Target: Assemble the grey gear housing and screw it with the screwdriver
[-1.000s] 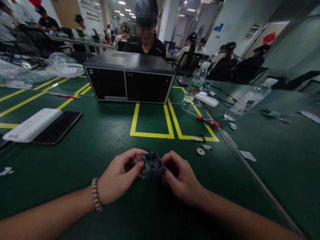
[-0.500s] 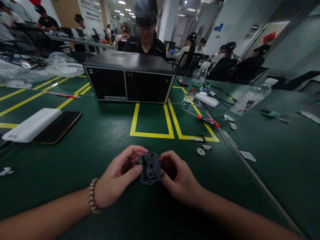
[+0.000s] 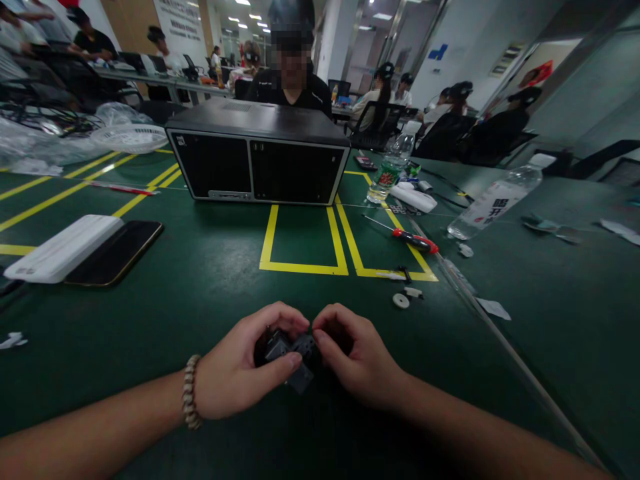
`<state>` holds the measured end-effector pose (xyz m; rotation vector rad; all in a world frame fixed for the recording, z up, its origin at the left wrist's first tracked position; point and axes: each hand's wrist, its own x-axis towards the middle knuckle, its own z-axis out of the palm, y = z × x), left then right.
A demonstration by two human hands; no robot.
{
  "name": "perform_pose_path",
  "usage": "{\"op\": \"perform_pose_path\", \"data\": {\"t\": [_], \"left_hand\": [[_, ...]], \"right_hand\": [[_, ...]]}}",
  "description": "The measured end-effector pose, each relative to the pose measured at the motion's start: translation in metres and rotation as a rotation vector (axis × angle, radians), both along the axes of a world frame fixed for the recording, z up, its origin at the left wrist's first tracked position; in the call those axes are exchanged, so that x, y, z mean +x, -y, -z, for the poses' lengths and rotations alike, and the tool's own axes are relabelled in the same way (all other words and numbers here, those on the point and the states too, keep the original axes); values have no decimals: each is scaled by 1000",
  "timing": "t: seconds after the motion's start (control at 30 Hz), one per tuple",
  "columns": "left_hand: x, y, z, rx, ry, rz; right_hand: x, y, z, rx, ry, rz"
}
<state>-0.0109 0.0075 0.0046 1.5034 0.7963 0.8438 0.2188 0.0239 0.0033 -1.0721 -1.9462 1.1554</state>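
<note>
Right at the near side of the green surface point(image 3: 210, 317), the left grip point(image 3: 237, 367) has a small grey plastic part point(image 3: 301, 378) clamped, thumb laid across the front and fingers curled round behind. The right grip point(image 3: 357, 357) is just beside it, thumb and finger tips close together, but honestly I can't tell if they're touching the part or pinching something tiny.

My main worry is the hold. The thumb covers a fair bit of the part and the whole thing sits tilted, so if the right side pushes or twists off-centre, I reckon it could pivot out from under that thumb and drop. Dark grey over dark green in dim light won't help: easy to misjudge an edge or line something up wrong.

Other thing: the white disc point(image 3: 401, 301), the little pale piece point(image 3: 413, 292) and the black bit point(image 3: 404, 273) are lying loose past the right knuckles. A careless swing that way could flick one off somewhere. The screwdriver point(image 3: 415, 241) behind them has a round-looking handle, so a bump might set it rolling too.
</note>
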Motion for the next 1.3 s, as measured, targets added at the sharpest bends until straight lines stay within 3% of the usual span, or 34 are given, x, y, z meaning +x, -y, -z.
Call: {"op": "perform_pose_path", "data": {"t": [0.23, 0.37, 0.5, 0.83, 1.07, 1.3], "left_hand": [[1, -4, -1, 5, 27, -150], [0, -6, 1, -4, 46, -211], [0, -7, 2, -34, 122, -224], [-2, -12, 3, -348, 360, -192], [-4, -15, 9, -355, 325, -233], [-5, -18, 7, -390, 350, -170]], "right_hand": [[4, 5, -4, -48, -76, -118], [2, 5, 0, 14, -47, -113], [2, 4, 2, -1, -51, -72], [4, 1, 1, -230, -186, 25], [3, -4, 2, -268, -257, 56], [4, -6, -1, -247, -260, 41]]}}
